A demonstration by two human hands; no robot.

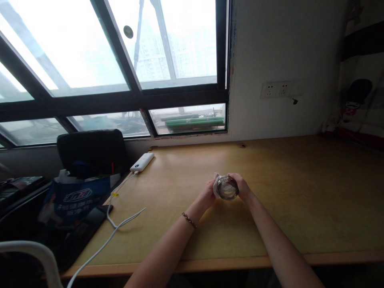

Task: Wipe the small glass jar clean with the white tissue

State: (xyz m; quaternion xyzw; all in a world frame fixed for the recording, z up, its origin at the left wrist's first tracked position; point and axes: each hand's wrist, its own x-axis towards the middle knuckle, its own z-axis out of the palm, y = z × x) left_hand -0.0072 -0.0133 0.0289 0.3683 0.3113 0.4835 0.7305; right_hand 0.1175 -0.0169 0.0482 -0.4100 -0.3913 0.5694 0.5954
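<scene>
Above the wooden desk, a round, shiny, see-through glass cup (228,188) is between my two hands, its circular end facing me. My right hand (243,186) is closed around the cup's right side. On the other side, my left hand (209,193) is closed on a crumpled white tissue or cloth (216,186), pressing it against the cup. The fingertips of both hands are partly hidden behind the cup.
A white power bank (143,162) lies at the desk's (288,192) left edge, its white cable (115,227) trailing toward me. Left of the desk are a black chair (91,148) and a blue bag (79,198). Wall sockets (276,89) sit behind.
</scene>
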